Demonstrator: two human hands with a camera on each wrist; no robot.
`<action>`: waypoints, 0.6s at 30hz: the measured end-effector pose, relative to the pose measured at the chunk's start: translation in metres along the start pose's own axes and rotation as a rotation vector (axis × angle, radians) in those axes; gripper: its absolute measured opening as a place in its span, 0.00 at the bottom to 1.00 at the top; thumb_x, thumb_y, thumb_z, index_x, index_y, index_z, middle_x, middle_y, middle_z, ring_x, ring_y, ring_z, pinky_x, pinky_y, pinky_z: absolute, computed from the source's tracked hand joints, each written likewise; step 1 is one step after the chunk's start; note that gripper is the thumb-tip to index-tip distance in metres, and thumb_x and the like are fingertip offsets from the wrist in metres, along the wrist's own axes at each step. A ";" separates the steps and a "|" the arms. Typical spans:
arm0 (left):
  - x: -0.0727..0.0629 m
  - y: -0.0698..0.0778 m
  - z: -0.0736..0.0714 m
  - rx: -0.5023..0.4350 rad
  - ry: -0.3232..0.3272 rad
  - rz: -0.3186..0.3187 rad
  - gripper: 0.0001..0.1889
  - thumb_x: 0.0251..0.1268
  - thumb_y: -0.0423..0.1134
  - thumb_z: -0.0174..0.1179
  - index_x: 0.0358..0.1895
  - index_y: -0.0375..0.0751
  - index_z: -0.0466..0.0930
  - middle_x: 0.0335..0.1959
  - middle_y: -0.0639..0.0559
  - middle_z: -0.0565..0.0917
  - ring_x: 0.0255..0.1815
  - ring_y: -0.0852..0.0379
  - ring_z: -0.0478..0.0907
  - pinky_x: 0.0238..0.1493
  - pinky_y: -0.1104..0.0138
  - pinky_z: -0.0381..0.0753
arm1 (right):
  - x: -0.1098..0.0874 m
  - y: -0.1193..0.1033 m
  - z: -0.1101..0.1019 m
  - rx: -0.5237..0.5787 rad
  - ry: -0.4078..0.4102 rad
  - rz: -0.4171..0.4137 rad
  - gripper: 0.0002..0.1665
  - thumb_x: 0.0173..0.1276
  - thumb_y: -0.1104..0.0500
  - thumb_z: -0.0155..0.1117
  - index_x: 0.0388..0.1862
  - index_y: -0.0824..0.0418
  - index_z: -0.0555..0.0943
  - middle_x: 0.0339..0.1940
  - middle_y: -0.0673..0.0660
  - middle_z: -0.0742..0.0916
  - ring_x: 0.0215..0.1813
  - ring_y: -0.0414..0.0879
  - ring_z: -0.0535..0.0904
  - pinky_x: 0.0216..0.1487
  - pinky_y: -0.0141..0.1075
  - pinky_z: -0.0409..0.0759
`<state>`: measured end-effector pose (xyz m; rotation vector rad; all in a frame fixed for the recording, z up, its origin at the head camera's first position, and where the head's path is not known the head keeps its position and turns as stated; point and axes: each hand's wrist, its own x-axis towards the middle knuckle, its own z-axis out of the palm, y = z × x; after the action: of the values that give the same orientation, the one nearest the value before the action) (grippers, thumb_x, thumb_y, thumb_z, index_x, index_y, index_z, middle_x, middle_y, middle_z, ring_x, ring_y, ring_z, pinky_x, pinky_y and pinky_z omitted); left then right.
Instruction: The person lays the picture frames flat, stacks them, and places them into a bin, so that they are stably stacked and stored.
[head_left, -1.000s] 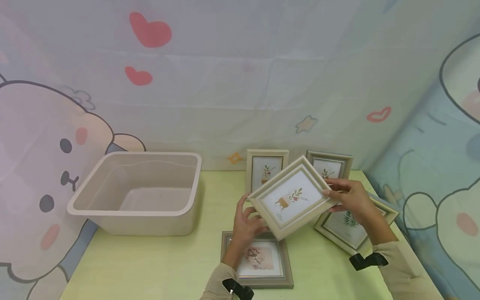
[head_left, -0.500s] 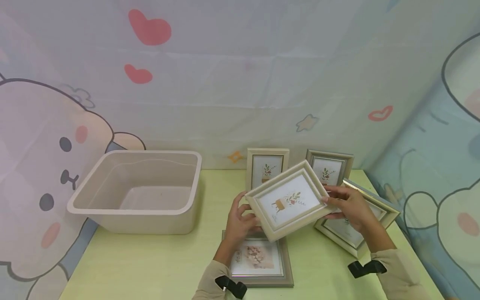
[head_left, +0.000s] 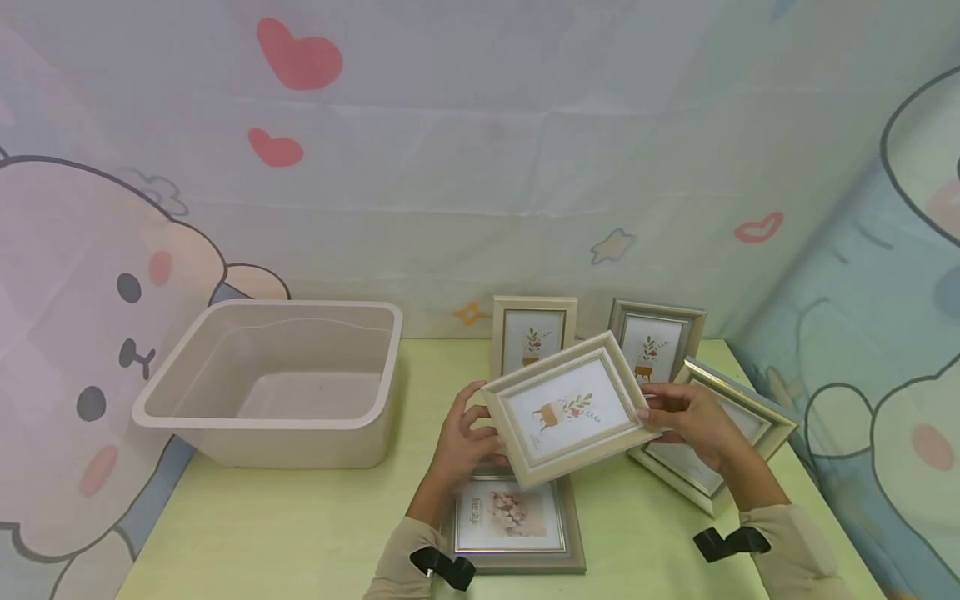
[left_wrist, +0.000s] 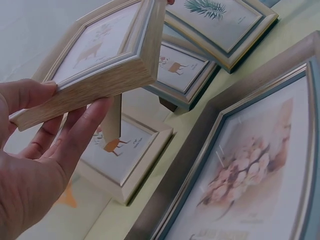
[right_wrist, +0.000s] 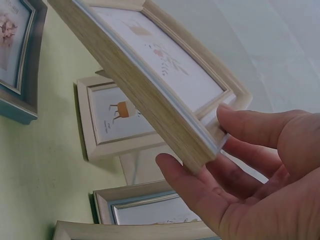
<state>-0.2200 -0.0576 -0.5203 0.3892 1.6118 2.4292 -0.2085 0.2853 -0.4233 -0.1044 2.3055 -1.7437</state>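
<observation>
Between both hands a cream picture frame [head_left: 567, 410] with a potted-plant print is held up and tilted. My left hand [head_left: 463, 433] grips its left edge, thumb on the front and fingers behind, as the left wrist view shows. On the opposite side my right hand [head_left: 693, 421] pinches the right end, thumb on the face. Part of a stand leg [left_wrist: 113, 117] shows behind the held frame in the left wrist view. Below it, a grey-brown frame [head_left: 513, 525] with a pink flower picture lies near the table's front, partly covered by the left forearm.
A beige plastic tub [head_left: 300, 450] stands on the left of the pale green table [head_left: 300, 533]. Behind the held frame stand a cream frame [head_left: 498, 342] and a grey frame [head_left: 693, 329]. A gold-edged frame [head_left: 776, 421] leans at the right, partly behind the right hand.
Both hands have shifted the held picture frame a little left and downward, turning it closer to level. The tub and the other frames stay where they were.
</observation>
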 end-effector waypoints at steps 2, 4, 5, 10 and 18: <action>-0.001 0.002 -0.004 0.011 -0.010 -0.002 0.49 0.52 0.15 0.60 0.77 0.44 0.50 0.46 0.50 0.78 0.38 0.56 0.87 0.31 0.57 0.89 | 0.000 0.000 0.001 -0.010 -0.021 -0.008 0.38 0.67 0.64 0.68 0.70 0.79 0.65 0.44 0.54 0.88 0.42 0.39 0.86 0.44 0.39 0.87; -0.002 0.005 -0.007 0.027 -0.018 -0.008 0.49 0.52 0.15 0.61 0.77 0.44 0.50 0.46 0.51 0.78 0.39 0.56 0.87 0.31 0.57 0.89 | 0.000 0.001 0.002 -0.023 -0.039 -0.008 0.39 0.66 0.64 0.69 0.71 0.77 0.64 0.48 0.61 0.88 0.42 0.39 0.86 0.44 0.39 0.87; -0.002 0.006 -0.009 0.032 -0.022 -0.011 0.49 0.52 0.16 0.61 0.77 0.46 0.51 0.46 0.51 0.78 0.39 0.56 0.87 0.31 0.57 0.89 | 0.000 0.001 0.003 -0.031 -0.046 -0.008 0.40 0.66 0.64 0.69 0.71 0.77 0.63 0.51 0.64 0.87 0.43 0.39 0.86 0.44 0.39 0.87; -0.004 0.010 -0.015 0.056 -0.043 -0.033 0.49 0.53 0.17 0.61 0.77 0.49 0.51 0.47 0.51 0.78 0.39 0.56 0.87 0.33 0.55 0.89 | 0.000 0.000 0.005 -0.076 -0.077 0.011 0.42 0.67 0.62 0.69 0.74 0.73 0.61 0.59 0.75 0.81 0.47 0.45 0.86 0.46 0.43 0.86; -0.006 0.014 -0.019 0.046 -0.081 -0.043 0.48 0.54 0.16 0.59 0.78 0.46 0.50 0.46 0.50 0.76 0.35 0.57 0.85 0.31 0.55 0.89 | 0.000 -0.001 0.007 -0.058 -0.112 -0.024 0.42 0.69 0.64 0.65 0.76 0.72 0.58 0.64 0.80 0.76 0.53 0.53 0.86 0.50 0.50 0.87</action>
<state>-0.2209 -0.0817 -0.5148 0.4491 1.6273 2.3178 -0.2074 0.2786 -0.4240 -0.2347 2.2839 -1.6384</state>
